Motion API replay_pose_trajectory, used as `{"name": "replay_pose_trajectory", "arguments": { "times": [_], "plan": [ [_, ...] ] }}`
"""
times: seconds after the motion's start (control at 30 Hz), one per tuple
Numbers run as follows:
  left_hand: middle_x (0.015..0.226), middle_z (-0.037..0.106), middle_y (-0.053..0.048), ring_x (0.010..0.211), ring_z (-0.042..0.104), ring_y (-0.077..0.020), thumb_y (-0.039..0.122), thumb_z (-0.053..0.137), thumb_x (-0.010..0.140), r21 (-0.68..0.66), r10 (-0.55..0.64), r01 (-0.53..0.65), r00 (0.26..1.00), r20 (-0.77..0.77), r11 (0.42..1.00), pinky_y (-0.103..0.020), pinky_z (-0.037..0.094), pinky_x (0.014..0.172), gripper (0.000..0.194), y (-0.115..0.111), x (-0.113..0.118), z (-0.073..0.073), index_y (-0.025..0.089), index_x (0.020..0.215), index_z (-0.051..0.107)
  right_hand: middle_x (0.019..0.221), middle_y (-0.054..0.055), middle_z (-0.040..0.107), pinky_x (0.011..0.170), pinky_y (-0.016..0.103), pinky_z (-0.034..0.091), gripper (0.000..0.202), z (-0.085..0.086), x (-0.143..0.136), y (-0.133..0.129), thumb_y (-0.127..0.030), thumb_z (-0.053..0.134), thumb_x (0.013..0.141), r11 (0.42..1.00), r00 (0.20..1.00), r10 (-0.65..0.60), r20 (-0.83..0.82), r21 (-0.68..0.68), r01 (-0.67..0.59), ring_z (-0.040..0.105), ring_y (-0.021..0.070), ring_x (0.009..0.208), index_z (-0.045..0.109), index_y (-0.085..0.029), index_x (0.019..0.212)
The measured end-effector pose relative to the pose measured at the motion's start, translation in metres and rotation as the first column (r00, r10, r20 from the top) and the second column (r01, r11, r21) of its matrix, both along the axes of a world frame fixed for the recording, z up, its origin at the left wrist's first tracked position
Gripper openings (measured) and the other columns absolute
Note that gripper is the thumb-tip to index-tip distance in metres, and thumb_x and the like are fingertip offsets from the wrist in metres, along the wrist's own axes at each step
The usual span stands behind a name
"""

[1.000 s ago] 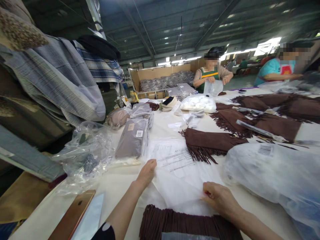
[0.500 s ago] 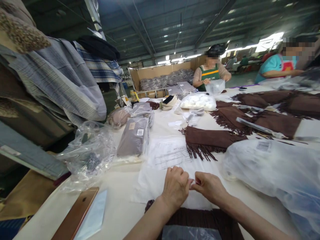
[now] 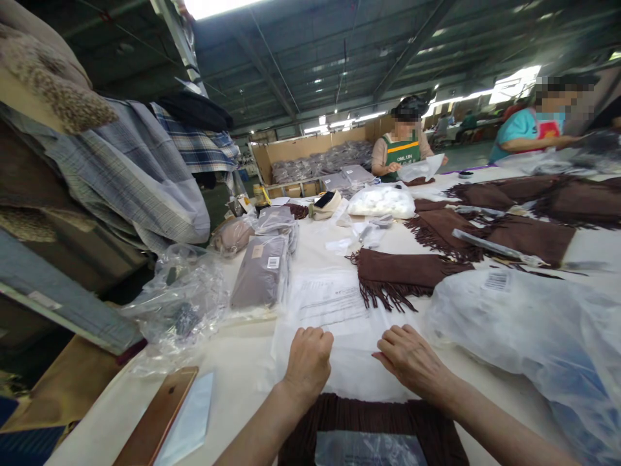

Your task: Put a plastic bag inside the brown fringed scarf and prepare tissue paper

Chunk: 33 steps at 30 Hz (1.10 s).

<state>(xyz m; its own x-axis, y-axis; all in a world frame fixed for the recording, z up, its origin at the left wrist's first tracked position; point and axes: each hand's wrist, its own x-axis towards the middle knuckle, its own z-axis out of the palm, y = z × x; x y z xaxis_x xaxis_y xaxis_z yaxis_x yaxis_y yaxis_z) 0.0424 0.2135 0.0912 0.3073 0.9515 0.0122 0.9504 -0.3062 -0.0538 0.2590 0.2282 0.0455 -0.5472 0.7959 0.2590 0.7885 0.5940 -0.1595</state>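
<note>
My left hand (image 3: 309,358) and my right hand (image 3: 412,357) are both closed, held apart over the table, pinching the near edge of a translucent plastic bag (image 3: 352,374). The bag's edge stretches between them, and printed lines show on its far part. Just below my hands lies a folded dark brown scarf (image 3: 303,424) with fringe. A shiny grey plastic piece (image 3: 369,448) rests on the scarf, cut off by the lower border of the view.
Bagged grey scarves (image 3: 259,272) and crumpled clear plastic (image 3: 179,304) lie left, above a phone (image 3: 158,414). A large translucent sack (image 3: 509,330) sits right. Brown fringed scarves (image 3: 412,275) lie beyond. One person (image 3: 402,152) handles a bag across the table; another (image 3: 528,133) works farther right.
My hands were close together and have moved apart, the left one leftward and the right one slightly right, with the bag's edge now spread between them.
</note>
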Motion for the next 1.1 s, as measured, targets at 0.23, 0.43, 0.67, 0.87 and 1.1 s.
{"name": "replay_pose_trajectory", "arguments": {
  "times": [0.23, 0.43, 0.67, 0.87, 1.1],
  "plan": [
    [0.082, 0.061, -0.008, 0.083, 0.055, -0.0219, 0.001, 0.039, 0.080, 0.072, 0.003, 0.005, 0.994, -0.113, 0.997, -0.033, 0.038, 0.073, 0.026, -0.013, -0.019, 0.008, 0.016, 0.083, 0.059, 0.074, 0.005, 0.057, 0.069, 0.034, 0.030, 0.023, -0.008, 0.014, -0.004, 0.002, 0.045, 0.075, 0.932, 0.987, -0.030, 0.161, 0.362, -0.030, 0.047, 0.0198, 0.068, 0.057, -0.018, 0.078],
    [0.085, 0.062, -0.009, 0.084, 0.057, -0.0223, -0.004, 0.037, 0.076, 0.080, 0.063, -0.047, 0.977, -0.205, 0.996, -0.034, 0.040, 0.073, 0.029, -0.018, -0.041, -0.001, 0.014, 0.082, 0.059, 0.066, 0.005, 0.057, 0.062, 0.033, 0.030, 0.024, -0.002, 0.025, -0.006, 0.004, 0.044, 0.074, 0.887, 0.959, -0.198, 0.202, 0.454, 0.087, 0.048, 0.0196, 0.060, 0.058, -0.016, 0.078],
    [0.089, 0.062, -0.011, 0.087, 0.060, -0.0223, -0.003, 0.036, 0.078, 0.104, 0.230, -0.212, 0.950, -0.213, 0.972, -0.032, 0.044, 0.072, 0.029, -0.018, -0.068, 0.003, 0.012, 0.088, 0.059, 0.104, 0.017, 0.063, 0.073, 0.038, 0.034, 0.038, 0.001, 0.028, -0.010, 0.005, 0.039, 0.076, 0.901, 0.949, -0.258, 0.182, 0.399, 0.169, 0.056, 0.0259, 0.086, 0.059, -0.011, 0.104],
    [0.094, 0.061, -0.011, 0.088, 0.062, -0.0227, 0.001, 0.034, 0.082, 0.098, 0.285, -0.273, 0.947, -0.145, 0.957, -0.031, 0.045, 0.072, 0.028, -0.015, -0.071, 0.018, 0.013, 0.091, 0.058, 0.094, 0.003, 0.067, 0.074, 0.033, 0.035, 0.029, 0.002, 0.009, -0.010, -0.006, 0.046, 0.078, 0.969, 0.981, -0.171, 0.093, 0.197, 0.150, 0.058, 0.0197, 0.084, 0.064, -0.022, 0.094],
    [0.097, 0.061, -0.014, 0.084, 0.064, -0.0250, 0.006, 0.030, 0.085, 0.131, 0.400, -0.396, 0.916, -0.007, 0.909, -0.032, 0.045, 0.067, 0.029, -0.003, -0.084, 0.038, 0.014, 0.093, 0.057, 0.082, 0.007, 0.069, 0.058, 0.028, 0.040, 0.026, 0.012, 0.027, 0.010, -0.011, 0.043, 0.074, 0.885, 0.875, -0.459, -0.152, 0.013, 0.466, 0.063, 0.0189, 0.067, 0.067, -0.018, 0.081]
  ]
}}
